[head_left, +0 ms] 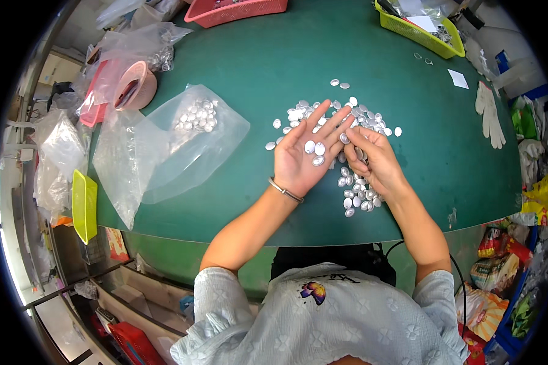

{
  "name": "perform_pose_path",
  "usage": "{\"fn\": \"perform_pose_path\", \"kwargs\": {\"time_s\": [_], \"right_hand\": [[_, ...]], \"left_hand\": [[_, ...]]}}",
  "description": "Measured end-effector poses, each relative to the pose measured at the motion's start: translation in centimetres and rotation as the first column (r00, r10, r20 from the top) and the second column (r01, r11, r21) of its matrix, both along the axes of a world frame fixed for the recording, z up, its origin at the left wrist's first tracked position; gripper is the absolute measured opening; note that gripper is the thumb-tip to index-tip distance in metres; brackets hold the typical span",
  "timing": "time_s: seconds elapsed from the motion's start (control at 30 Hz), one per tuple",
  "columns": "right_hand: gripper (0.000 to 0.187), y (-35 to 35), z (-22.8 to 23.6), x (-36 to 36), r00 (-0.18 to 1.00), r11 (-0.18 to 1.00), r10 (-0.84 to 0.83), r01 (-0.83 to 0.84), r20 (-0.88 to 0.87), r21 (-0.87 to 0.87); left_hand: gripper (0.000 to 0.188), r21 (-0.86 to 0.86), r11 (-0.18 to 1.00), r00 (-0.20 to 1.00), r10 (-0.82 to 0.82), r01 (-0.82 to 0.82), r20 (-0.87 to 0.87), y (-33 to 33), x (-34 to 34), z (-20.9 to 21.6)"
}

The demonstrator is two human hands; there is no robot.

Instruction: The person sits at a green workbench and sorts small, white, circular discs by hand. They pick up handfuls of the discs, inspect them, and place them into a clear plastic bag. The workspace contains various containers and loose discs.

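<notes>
Palm up, my left hand [301, 158] is open with its fingers spread, and three small oval silvery metal pieces [319, 149] lie on the palm. My right hand [377, 161] pinches another oval metal piece [344, 139] between thumb and fingertips, beside the left fingers. Beneath and around both hands, many like pieces are scattered in a loose pile [360, 193] on the green table [237, 73]. Part of the pile is hidden by the hands. Left of them lies a clear plastic bag [158, 179] with more silvery pieces [198, 115] inside.
A pink cup [141, 91] and crumpled plastic bags stand at the left edge, near a yellow-green basket [84, 207]. At the back are a pink basket [237, 13] and a yellow-green basket [421, 38]. A white glove [489, 115] and a white card [458, 78] lie to the right.
</notes>
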State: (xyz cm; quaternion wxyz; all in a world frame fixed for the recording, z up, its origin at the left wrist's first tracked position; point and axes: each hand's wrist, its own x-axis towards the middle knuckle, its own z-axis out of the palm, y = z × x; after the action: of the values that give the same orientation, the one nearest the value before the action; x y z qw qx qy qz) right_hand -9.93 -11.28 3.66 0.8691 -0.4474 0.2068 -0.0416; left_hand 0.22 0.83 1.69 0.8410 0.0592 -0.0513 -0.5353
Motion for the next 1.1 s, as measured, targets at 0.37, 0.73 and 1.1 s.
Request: {"fn": "perform_pose_path", "kwargs": {"time_s": [0.37,0.73,1.1], "right_hand": [[0.018,0.4,-0.1,-0.1,0.999,0.989,0.034,-0.029,0.032,-0.147],[0.022,2.3,-1.5,0.0,0.971,-0.049,0.159,0.191,0.181,-0.98],[0.018,0.5,-0.4,0.0,0.999,0.988,0.004,-0.009,-0.038,-0.154]], "left_hand": [[0.06,0.027,0.999,0.999,0.023,-0.023,0.03,0.0,0.1,0.1],[0.062,0.098,0.995,0.989,-0.003,-0.012,0.146,-0.1,-0.3,-0.6],[0.06,0.085,0.996,0.999,-0.033,0.03,0.04,-0.1,-0.4,-0.6]]}}
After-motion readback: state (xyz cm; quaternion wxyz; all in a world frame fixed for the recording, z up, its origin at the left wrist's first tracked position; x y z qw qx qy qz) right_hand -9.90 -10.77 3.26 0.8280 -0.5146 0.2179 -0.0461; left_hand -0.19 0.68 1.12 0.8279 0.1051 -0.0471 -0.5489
